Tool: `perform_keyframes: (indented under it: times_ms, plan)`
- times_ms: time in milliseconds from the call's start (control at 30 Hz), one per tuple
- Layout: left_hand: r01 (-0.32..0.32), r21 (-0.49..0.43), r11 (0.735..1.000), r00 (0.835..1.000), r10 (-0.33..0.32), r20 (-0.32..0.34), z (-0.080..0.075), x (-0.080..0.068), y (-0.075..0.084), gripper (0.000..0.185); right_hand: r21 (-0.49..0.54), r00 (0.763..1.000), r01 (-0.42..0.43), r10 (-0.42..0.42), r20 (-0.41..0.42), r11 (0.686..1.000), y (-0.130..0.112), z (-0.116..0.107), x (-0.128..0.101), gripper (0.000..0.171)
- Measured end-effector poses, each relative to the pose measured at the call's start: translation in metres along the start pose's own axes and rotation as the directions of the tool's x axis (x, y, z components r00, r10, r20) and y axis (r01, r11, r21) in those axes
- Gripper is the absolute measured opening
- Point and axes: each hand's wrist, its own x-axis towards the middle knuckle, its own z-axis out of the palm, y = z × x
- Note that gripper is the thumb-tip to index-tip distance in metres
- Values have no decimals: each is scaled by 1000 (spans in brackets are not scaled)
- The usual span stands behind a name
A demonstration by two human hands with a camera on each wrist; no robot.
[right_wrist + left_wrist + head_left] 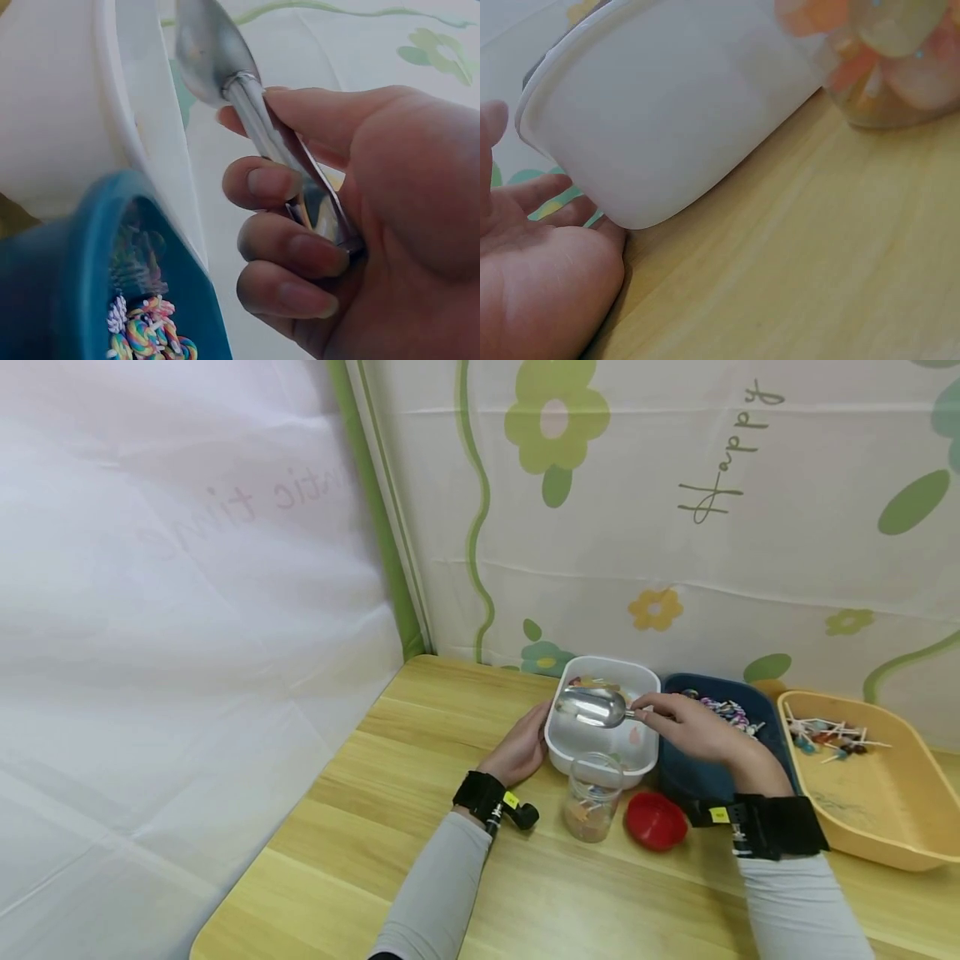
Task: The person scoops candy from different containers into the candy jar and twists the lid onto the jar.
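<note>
A white tub (577,758) sits on the wooden table with a few candies at its far end. My right hand (693,724) grips the handle of a metal scoop (592,706), whose bowl hovers over the tub; in the right wrist view the fingers (281,251) curl round the scoop (225,67). Flat against the tub's left wall rests my left hand (519,750), its fingers straight; the left wrist view shows the palm (544,289) beside the tub (667,112). A clear jar (592,796) with candies stands in front of the tub.
A red lid (655,820) lies right of the jar. A dark blue bin (678,777) with swirl lollipops and a yellow bin (885,827) with lollipops stand to the right. A flowered curtain (675,510) backs the table (375,827).
</note>
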Motion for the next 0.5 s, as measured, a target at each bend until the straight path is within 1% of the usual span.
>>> perform_keyframes:
  times_ms: [67,200,333,500]
  plan:
    - [-2,-9,1000,1000,2,1,0,0,0,53,11,1000,-4,4,-20,1000,0,-4,-2,27]
    - [-4,14,1000,1000,3,10,1,0,0,51,36,998,-10,12,-57,999,-1,-15,-10,28]
    - [4,47,999,1000,-4,-5,1,-1,-1,52,42,995,-21,25,-95,999,-4,-26,-18,28]
    - [9,60,998,1000,-8,-21,2,-1,-1,52,77,990,17,-6,-142,997,-7,-39,-31,26]
